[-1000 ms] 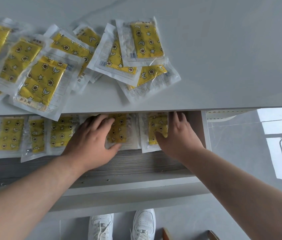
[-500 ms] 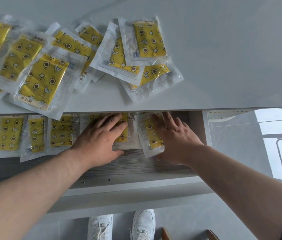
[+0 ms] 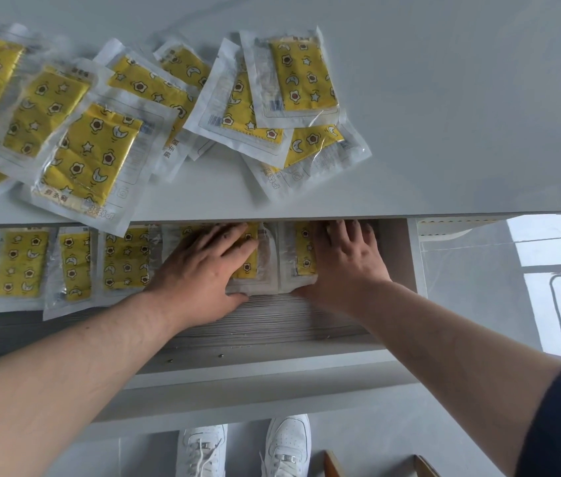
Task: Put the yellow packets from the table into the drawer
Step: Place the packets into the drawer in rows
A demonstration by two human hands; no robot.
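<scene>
The end packet (image 3: 301, 249) under your right hand (image 3: 344, 266) is square now, no longer skewed as it was half a second back, and it sits edge to edge with the neighbour packet (image 3: 249, 266) under your left hand (image 3: 200, 270). Both lie in the drawer (image 3: 272, 321) at the right end of the row, long axes running away from you. The fingers of both hands are straight and a little spread, pressing flat and gripping nothing.

Now the pickup! The rest wait on the desk (image 3: 444, 132), up and beyond your fingers, past the front edge. Nearest your right hand is the tilted packet (image 3: 316, 146), straight beyond those fingers, its long axis slanting from near-left to far-right. Your left hand is closer to the overhanging packet (image 3: 90, 156), off to its left. That one's corner pokes over the desk edge and its long axis leans far-right too.
</scene>
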